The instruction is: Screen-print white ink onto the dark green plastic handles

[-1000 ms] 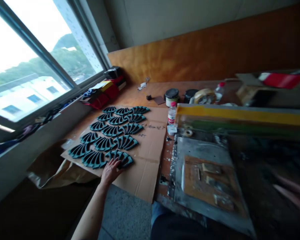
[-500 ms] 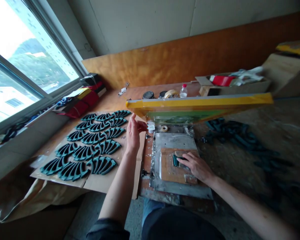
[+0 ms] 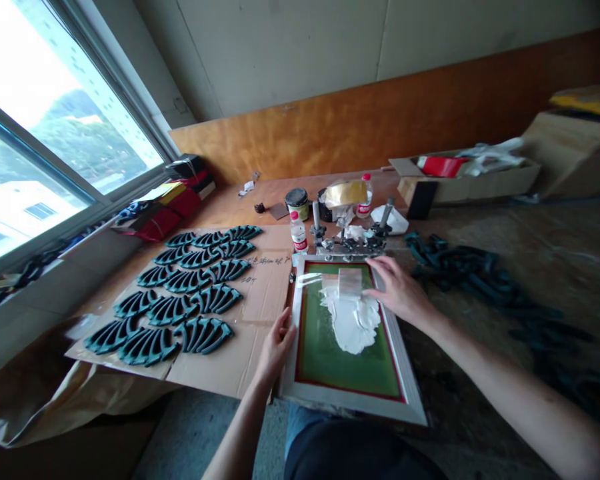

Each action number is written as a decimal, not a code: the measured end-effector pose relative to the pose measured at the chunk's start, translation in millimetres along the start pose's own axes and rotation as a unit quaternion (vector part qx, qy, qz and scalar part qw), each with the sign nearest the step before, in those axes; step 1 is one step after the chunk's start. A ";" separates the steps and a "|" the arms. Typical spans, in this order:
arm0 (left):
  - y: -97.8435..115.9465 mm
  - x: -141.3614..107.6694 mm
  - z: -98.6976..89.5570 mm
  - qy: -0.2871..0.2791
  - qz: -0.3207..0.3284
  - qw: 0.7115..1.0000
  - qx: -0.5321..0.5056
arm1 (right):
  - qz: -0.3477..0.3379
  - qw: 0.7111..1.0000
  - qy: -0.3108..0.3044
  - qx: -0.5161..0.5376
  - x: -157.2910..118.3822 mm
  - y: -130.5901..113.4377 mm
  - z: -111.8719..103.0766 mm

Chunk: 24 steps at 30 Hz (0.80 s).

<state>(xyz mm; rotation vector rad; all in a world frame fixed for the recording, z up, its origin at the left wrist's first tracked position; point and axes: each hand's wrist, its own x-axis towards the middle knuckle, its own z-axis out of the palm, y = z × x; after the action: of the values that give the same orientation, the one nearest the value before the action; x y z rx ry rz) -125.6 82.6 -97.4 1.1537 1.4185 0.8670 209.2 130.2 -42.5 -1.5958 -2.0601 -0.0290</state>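
Observation:
A screen frame with a green mesh lies flat in front of me, hinged at its far edge by metal clamps. White paste is spread over the mesh, and a squeegee rests at its far end. My left hand is at the frame's left edge with thumb and fingers apart. At the far right corner, my right hand has its fingers spread beside the squeegee, holding nothing. The board under the frame is hidden.
Rows of dark green fan-shaped pieces lie on cardboard at the left. Behind the frame stand bottles and a jar. A dark green pile and an open box are at the right.
The raised screen frame has come down flat over the board. My right hand has left the dark green piece and moved up to the frame; my left hand has moved down beside it.

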 end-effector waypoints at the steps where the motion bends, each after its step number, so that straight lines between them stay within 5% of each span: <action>1: -10.4 4.4 2.9 0.005 -0.004 1.000 0.018 | -0.016 0.999 -0.025 -0.018 8.3 -13.8 4.3; 6: -29.4 18.7 2.2 -0.013 -0.008 0.997 0.076 | -0.054 0.985 -0.165 -0.023 -6.1 -53.2 25.0; 10: -30.1 18.8 -1.2 -0.038 -0.011 0.997 0.067 | -0.183 0.962 -0.199 0.020 -45.3 -45.6 13.3; 13: -32.1 18.9 -0.4 -0.033 -0.005 0.998 0.059 | -0.236 0.938 -0.248 0.051 -50.2 -38.6 0.0; 17: -33.8 19.4 0.5 -0.032 -0.002 0.999 0.041 | -0.187 0.966 -0.173 0.041 -50.0 -40.9 6.6; 20: -32.7 18.1 0.8 -0.030 -0.006 0.999 0.021 | -0.224 0.970 -0.094 0.034 -68.1 -44.3 17.0; 24: -27.8 16.3 0.2 -0.040 -0.014 0.999 -0.011 | -0.197 0.966 -0.155 0.059 -67.8 -46.2 12.0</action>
<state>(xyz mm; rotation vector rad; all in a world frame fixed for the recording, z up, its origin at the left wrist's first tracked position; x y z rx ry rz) -130.2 90.7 -128.3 1.1362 1.3529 0.8056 173.6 59.6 -67.3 -1.1558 -2.5422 0.2101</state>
